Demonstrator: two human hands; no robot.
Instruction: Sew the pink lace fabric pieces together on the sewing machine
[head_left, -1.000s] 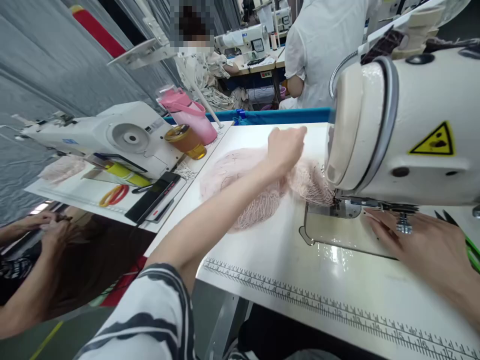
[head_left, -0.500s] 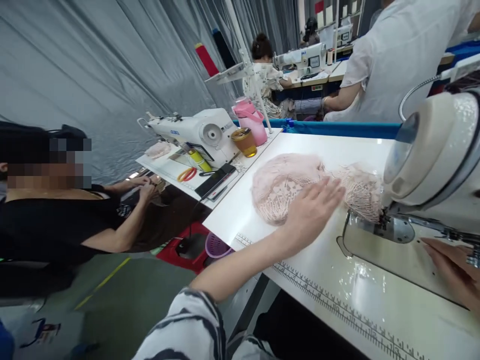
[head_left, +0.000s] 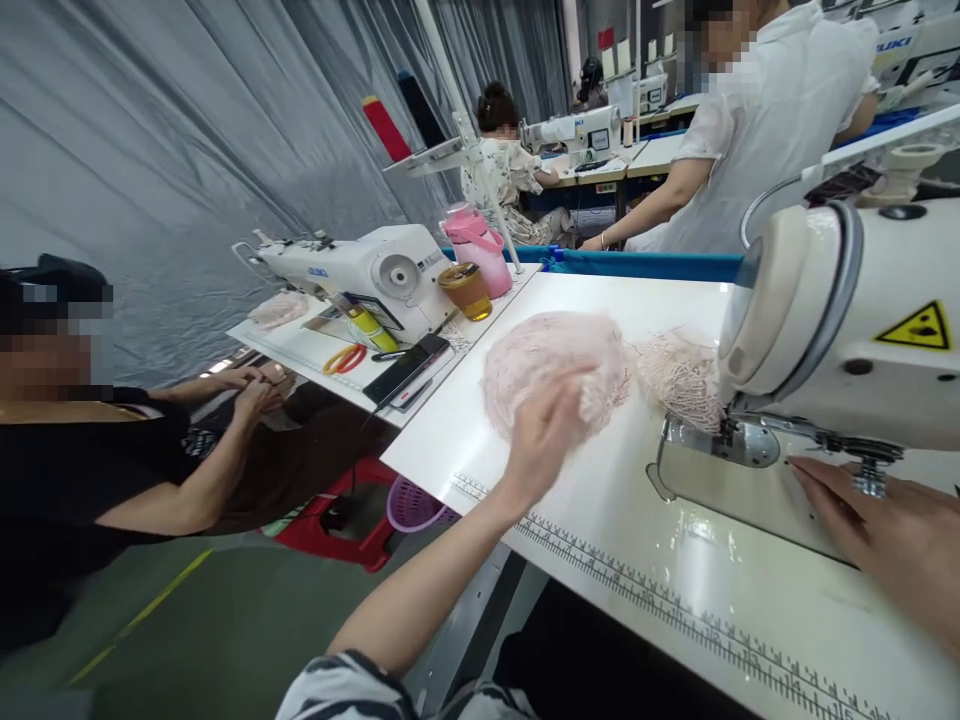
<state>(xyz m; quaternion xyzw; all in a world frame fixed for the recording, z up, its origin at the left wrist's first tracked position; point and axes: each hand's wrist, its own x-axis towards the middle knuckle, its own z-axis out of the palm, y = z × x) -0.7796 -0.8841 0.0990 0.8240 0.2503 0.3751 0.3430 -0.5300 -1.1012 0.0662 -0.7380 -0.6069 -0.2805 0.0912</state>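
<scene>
A heap of pink lace fabric [head_left: 547,355] lies on the white sewing table [head_left: 600,520], with a second frayed bundle [head_left: 679,378] trailing under the head of the cream sewing machine [head_left: 847,320]. My left hand [head_left: 541,432] rests on the near edge of the pink heap, its fingers curled into the lace. My right hand [head_left: 889,535] lies flat on the machine bed beside the presser foot, fingers stretched out, holding nothing.
A person in black [head_left: 97,460] sits at the left. The neighbouring table carries a second sewing machine [head_left: 360,272], a pink jug [head_left: 472,250], an amber cup [head_left: 466,290], a phone [head_left: 405,368]. A purple basket [head_left: 412,505] stands below. A person in white [head_left: 757,130] stands behind.
My left hand pulled back from the far side of the lace to its near edge and curled from flat into a grip. The view swung left, then partly back.
</scene>
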